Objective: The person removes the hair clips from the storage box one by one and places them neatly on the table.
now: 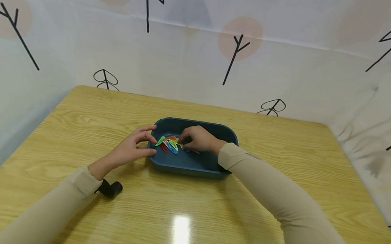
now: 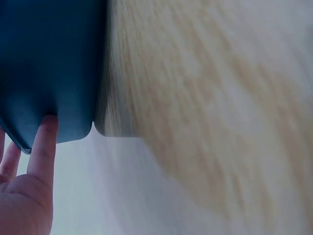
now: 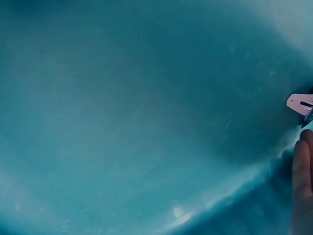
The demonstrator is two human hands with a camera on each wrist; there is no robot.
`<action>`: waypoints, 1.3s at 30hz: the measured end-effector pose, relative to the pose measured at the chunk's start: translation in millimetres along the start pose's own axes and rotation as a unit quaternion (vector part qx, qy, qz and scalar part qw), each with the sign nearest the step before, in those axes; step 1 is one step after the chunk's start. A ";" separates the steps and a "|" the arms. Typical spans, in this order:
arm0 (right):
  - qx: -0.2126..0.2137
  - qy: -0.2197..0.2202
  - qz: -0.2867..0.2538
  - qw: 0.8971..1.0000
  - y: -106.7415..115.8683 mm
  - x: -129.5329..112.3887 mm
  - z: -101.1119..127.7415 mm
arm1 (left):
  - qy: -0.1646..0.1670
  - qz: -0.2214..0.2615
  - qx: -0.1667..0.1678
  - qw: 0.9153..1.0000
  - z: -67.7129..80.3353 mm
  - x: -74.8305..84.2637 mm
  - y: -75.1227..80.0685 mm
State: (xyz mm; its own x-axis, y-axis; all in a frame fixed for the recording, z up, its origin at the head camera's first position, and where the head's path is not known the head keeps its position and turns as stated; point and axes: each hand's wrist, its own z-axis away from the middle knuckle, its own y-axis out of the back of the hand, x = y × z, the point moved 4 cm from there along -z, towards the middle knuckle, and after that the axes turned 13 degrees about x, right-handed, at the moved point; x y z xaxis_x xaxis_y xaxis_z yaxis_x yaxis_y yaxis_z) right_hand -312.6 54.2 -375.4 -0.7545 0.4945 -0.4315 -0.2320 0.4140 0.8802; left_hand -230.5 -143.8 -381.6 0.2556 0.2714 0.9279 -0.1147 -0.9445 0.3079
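Observation:
A dark blue plastic bin holds a small pile of colourful snap hair clips in its left half. My left hand rests at the bin's left end, fingers spread and the thumb by the near corner. One finger presses against the bin's wall in the left wrist view. Inside the bin, my right hand reaches down with bent fingers, the tips right at the pile's right side. In the right wrist view a pale pink clip lies near the fingers; I cannot tell whether they pinch a clip.
The bin stands on a wood-grain table, toward its far side. Behind the table hangs a pale cloth with plant drawings. A black wrist device sits at the left cuff.

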 end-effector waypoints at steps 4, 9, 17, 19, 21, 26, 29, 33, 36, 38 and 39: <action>-0.002 0.014 -0.023 1.000 0.8 -2.1 -1.8 | -0.002 0.002 -0.003 1.000 -0.3 -0.2 -0.2; 0.015 0.002 -0.025 1.000 2.0 -1.1 -3.4 | -0.005 0.003 -0.004 1.000 0.0 -0.3 0.3; 0.009 -0.024 -0.004 1.000 -1.9 1.5 -5.8 | -0.004 -0.004 -0.003 1.000 -0.1 0.5 0.8; 0.009 -0.027 -0.013 1.000 -2.4 2.5 -5.8 | -0.002 -0.007 -0.002 1.000 -0.3 0.7 0.8; 0.007 -0.027 -0.029 0.999 -2.7 2.5 -5.7 | 0.001 -0.008 -0.001 1.000 -0.3 1.0 0.7; -0.004 -0.022 -0.047 0.999 -3.4 1.4 -7.4 | -0.003 -0.009 0.000 1.000 -0.5 0.6 0.9; -0.012 -0.024 -0.043 0.999 -2.9 0.7 -7.8 | -0.003 -0.013 0.000 1.000 -0.8 0.4 1.0; -0.024 -0.035 -0.046 0.998 -0.8 -0.6 -7.2 | 0.000 -0.014 0.000 1.000 -1.0 0.5 0.8; -0.031 -0.042 -0.050 0.997 1.3 -1.4 -7.2 | 0.000 -0.011 0.000 1.000 -0.8 0.9 0.8; -0.032 -0.046 -0.056 0.997 3.6 -2.5 -7.4 | 0.000 -0.010 0.000 1.000 -0.5 1.2 0.8; -0.031 -0.048 -0.061 0.997 5.0 -3.2 -7.4 | 0.000 -0.010 0.000 1.000 -0.4 1.4 0.9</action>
State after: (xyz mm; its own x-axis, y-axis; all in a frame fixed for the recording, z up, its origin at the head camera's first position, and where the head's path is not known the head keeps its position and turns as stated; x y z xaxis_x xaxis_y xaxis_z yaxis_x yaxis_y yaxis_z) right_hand -315.8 49.1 -368.2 -0.6571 0.5157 -0.5497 -0.3582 0.4281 0.8297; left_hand -230.6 -144.2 -380.0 0.2572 0.2903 0.9217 -0.1100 -0.9388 0.3263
